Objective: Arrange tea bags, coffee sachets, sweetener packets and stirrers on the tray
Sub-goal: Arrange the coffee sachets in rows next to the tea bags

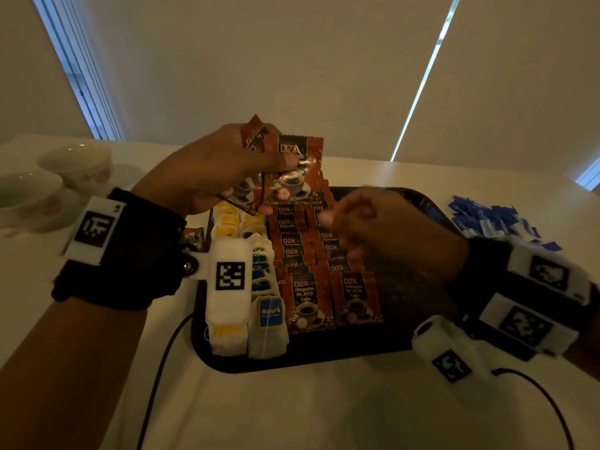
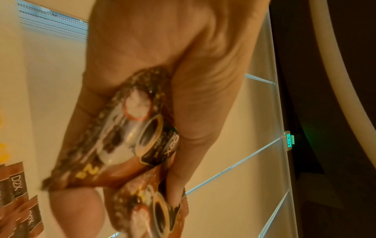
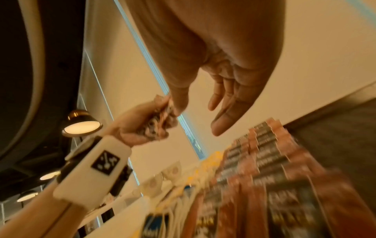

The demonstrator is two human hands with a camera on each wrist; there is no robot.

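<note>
I'm mid-way through laying coffee: my left hand (image 1: 207, 167) pinches a few coffee sachets (image 1: 292, 170) above the tray (image 1: 324, 355), my right hand (image 1: 367, 228) loosely spread and empty beside them. Next, take one and add it to the sachet rows (image 1: 321, 264) below.

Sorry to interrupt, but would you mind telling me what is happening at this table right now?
A person is stocking a dark tray with drinks supplies. The left hand holds a few coffee sachets above it, while the right hand hovers empty over the two rows of sachets already laid out. Tea bags are lined up beside those rows. A pile of blue packets lies on the table, off the tray, and teacups stand at the far left.
</note>
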